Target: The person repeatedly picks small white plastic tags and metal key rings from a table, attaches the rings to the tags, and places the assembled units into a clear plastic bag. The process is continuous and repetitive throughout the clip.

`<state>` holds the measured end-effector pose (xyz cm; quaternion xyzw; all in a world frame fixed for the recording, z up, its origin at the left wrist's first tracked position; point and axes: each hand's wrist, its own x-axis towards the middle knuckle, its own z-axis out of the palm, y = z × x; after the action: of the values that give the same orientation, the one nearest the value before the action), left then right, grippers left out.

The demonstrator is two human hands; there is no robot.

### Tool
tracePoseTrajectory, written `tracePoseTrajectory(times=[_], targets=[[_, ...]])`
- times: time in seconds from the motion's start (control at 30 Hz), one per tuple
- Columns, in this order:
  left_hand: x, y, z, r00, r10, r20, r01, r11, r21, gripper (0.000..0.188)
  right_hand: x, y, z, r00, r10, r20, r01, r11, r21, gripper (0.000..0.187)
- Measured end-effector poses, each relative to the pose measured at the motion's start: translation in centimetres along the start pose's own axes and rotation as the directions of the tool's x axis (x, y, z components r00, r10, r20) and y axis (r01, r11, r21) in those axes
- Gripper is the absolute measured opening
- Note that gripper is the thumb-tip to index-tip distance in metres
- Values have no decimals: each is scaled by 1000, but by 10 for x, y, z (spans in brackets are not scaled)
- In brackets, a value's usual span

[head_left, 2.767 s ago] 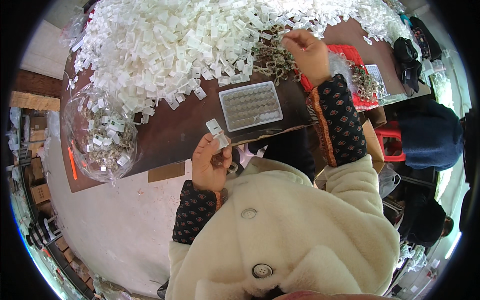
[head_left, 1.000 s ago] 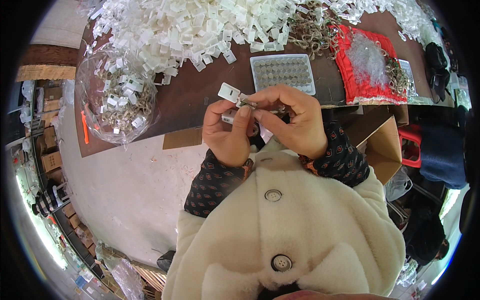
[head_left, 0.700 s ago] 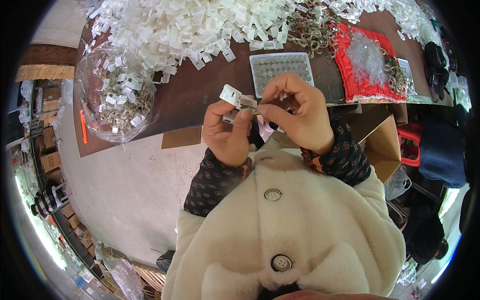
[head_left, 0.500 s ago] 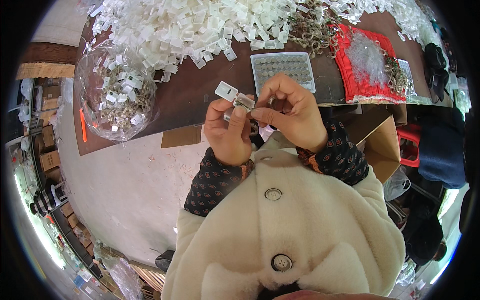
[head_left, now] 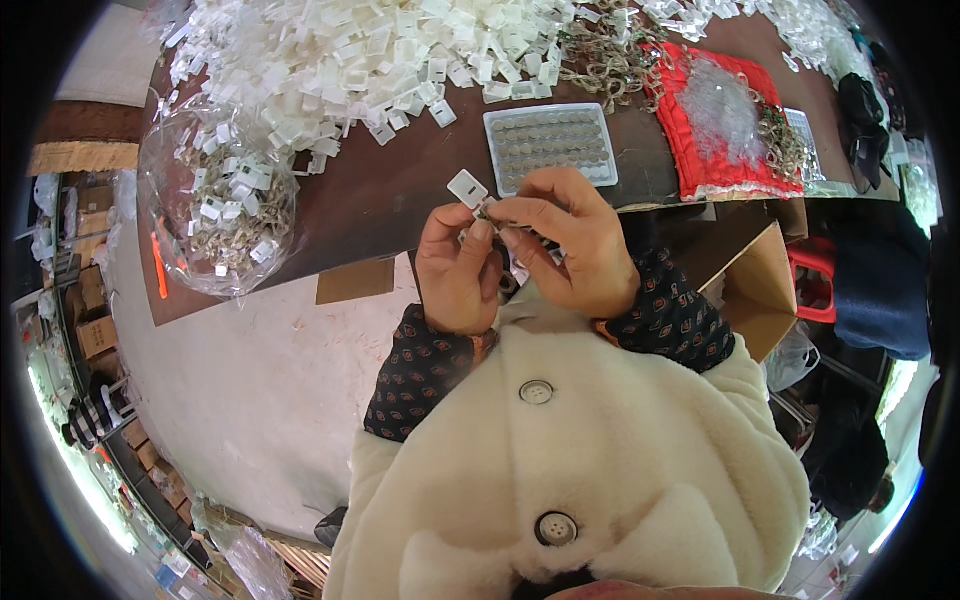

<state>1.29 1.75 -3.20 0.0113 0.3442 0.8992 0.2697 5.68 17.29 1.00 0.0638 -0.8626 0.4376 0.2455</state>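
Note:
A small white plastic case (head_left: 467, 189) with its lid flipped up sits between the thumb and fingers of my left hand (head_left: 460, 270), just off the table's near edge. My right hand (head_left: 575, 240) meets it from the right, thumb and forefinger closed at the open part of the case. Those fingers cover most of the case's inside, so whatever they grip there is hidden. Beyond my hands lies a white tray (head_left: 490, 138) with rows of round silvery discs that look like button cells.
A large heap of translucent white cases (head_left: 350, 60) covers the back of the brown table (head_left: 390, 180). Left lies a clear bag (head_left: 285, 215) of cases and coiled wire, beside an orange tool (head_left: 160, 265). Wire coils (head_left: 610, 60) and a red cloth (head_left: 680, 150) are right; below stands a cardboard box (head_left: 765, 290).
My right forefinger has come over the case and now covers its inside, which showed before. The raised lid has tilted and moved slightly right. The whole view has shifted a little.

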Motion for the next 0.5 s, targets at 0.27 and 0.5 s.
tracePoseTrajectory(times=[0.27, 0.5], targets=[[-2, -9, -15, 999, -38, -15, 39, 999, 18, 15, -20, 30, -28, 961, 212, -177, -225, 973, -58, 17], [-3, -10, -17, 995, -94, -43, 97, 993, 70, 15, -17, 56, -23, 988, 111, -111, -136, 958, -252, 20]])
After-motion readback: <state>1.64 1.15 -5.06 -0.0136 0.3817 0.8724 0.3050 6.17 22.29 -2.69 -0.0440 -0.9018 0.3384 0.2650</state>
